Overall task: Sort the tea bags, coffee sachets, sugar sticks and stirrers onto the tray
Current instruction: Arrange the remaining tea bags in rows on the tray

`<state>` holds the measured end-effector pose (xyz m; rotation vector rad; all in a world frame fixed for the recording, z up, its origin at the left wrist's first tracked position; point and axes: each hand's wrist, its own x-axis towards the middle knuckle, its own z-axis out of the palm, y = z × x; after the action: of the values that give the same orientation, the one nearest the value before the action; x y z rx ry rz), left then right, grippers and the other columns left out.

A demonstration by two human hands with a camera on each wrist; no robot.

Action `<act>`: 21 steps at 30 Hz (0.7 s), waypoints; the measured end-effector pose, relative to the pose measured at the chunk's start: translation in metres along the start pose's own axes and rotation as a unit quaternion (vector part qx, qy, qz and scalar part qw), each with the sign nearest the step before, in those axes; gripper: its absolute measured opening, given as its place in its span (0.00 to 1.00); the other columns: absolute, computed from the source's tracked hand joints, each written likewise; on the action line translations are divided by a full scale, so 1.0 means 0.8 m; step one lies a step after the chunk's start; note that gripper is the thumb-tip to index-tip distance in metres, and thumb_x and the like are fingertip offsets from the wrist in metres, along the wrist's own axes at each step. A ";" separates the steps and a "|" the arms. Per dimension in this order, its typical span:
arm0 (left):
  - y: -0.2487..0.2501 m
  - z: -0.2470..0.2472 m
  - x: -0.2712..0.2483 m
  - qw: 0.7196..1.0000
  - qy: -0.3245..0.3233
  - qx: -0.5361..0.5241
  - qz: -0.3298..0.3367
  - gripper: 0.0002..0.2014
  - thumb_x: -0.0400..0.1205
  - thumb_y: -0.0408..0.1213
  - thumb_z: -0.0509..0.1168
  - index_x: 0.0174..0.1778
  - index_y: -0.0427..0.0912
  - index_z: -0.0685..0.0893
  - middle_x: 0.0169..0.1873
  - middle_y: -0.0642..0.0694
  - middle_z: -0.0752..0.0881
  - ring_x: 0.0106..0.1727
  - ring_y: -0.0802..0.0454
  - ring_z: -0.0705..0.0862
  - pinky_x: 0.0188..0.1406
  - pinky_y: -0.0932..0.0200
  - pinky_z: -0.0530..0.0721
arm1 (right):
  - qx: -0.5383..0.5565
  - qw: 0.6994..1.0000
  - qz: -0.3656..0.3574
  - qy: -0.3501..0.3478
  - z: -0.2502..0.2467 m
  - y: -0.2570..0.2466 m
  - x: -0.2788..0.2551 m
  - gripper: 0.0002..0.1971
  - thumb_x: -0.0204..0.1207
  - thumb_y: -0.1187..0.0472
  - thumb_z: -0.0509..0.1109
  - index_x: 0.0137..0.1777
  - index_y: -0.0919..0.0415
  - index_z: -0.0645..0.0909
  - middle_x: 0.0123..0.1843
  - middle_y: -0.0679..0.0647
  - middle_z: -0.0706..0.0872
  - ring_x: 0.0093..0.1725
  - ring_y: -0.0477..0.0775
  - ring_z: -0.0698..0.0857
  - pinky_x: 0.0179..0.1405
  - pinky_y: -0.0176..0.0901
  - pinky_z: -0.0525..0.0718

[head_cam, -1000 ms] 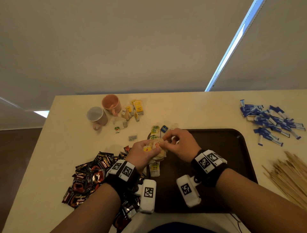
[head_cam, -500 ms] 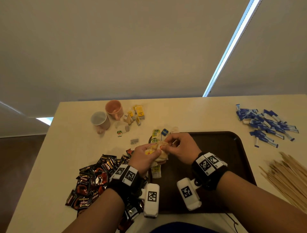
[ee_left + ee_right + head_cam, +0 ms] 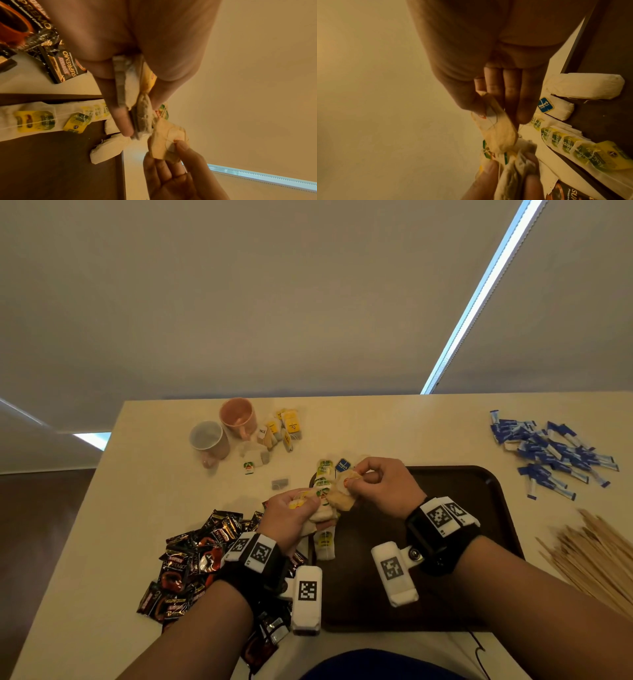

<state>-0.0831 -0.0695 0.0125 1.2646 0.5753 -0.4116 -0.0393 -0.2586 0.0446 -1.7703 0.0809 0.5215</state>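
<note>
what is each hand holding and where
Left hand grips a bunch of tea bags around their middles; right hand pinches one tea bag near its top corner.

Beige table (image 3: 394, 422) — tray (image 3: 486, 484), mugs (image 3: 222, 429), sachets (image 3: 191, 570), sugar sticks (image 3: 555, 453), stirrers (image 3: 596, 556).

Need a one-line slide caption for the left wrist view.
Left hand grips bunched tea bags; right hand pinches one loose.

Black coffee sachet (image 3: 66, 63): "KOPIKO SUPREMO", with smaller print underneath too blurred to make out. Same wording on the sachets in the pile (image 3: 178, 563). Yellow tea bag tag (image 3: 77, 122): "Alokozay". Blue tag (image 3: 545, 104): "Natur's". Tag beside the pink mug (image 3: 262, 431): "YATE".
</note>
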 end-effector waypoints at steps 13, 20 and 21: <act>0.004 -0.005 0.012 0.998 0.034 -0.053 -0.019 0.08 0.83 0.26 0.67 0.57 0.29 0.85 0.51 0.30 0.91 0.53 0.33 0.91 0.50 0.41 0.91 | -0.005 0.995 0.058 0.086 -0.031 0.021 0.016 0.11 0.78 0.68 0.73 0.57 0.73 0.80 0.37 0.59 0.90 0.28 0.47 0.89 0.25 0.34 0.85; 0.004 -0.004 0.013 0.997 0.019 -0.068 -0.027 0.11 0.84 0.27 0.66 0.60 0.28 0.82 0.53 0.29 0.90 0.52 0.34 0.91 0.44 0.45 0.92 | -0.008 0.995 0.077 0.064 -0.030 0.034 0.015 0.14 0.79 0.69 0.71 0.63 0.73 0.79 0.38 0.58 0.88 0.32 0.44 0.88 0.25 0.31 0.84; 0.004 -0.003 0.013 0.997 0.021 -0.068 -0.030 0.11 0.84 0.27 0.66 0.61 0.28 0.82 0.53 0.29 0.90 0.53 0.34 0.90 0.44 0.46 0.92 | -0.010 0.995 0.079 0.063 -0.030 0.034 0.016 0.14 0.79 0.69 0.71 0.63 0.72 0.79 0.38 0.58 0.88 0.33 0.47 0.88 0.26 0.32 0.85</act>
<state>-0.0731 -0.0659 0.0082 1.1302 0.6679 -0.3896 -0.0298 -0.2861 0.0190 -1.8240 0.3070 0.5245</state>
